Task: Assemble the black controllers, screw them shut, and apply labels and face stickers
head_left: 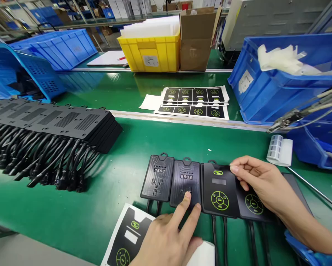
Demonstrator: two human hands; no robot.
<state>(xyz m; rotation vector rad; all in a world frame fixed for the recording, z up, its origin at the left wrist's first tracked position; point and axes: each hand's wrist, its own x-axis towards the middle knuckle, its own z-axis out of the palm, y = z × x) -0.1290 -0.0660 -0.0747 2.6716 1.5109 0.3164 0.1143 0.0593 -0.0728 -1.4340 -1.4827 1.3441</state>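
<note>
A row of black controller boxes with cables lies on the green bench. My left hand (pixel 168 236) is spread, its fingertips on the second controller box (pixel 186 181), which has a bare face with digit display and buttons. Left of it lies another bare controller box (pixel 157 177). My right hand (pixel 257 177) pinches the upper right corner of a black label (pixel 219 190) with green markings, lying over the third box. A fourth labelled box (pixel 253 203) is partly hidden beneath my right hand. Under my left hand lies a label sheet (pixel 131 234) with white backing.
Stacked black boxes with cables (pixel 71 122) fill the left side. More label sheets (pixel 195 101) lie behind. Beyond stand a yellow bin (pixel 151 53), a cardboard box (pixel 196 42) and blue bins (pixel 277 81). A sticker roll (pixel 279 149) and a metal rod (pixel 315 188) are at right.
</note>
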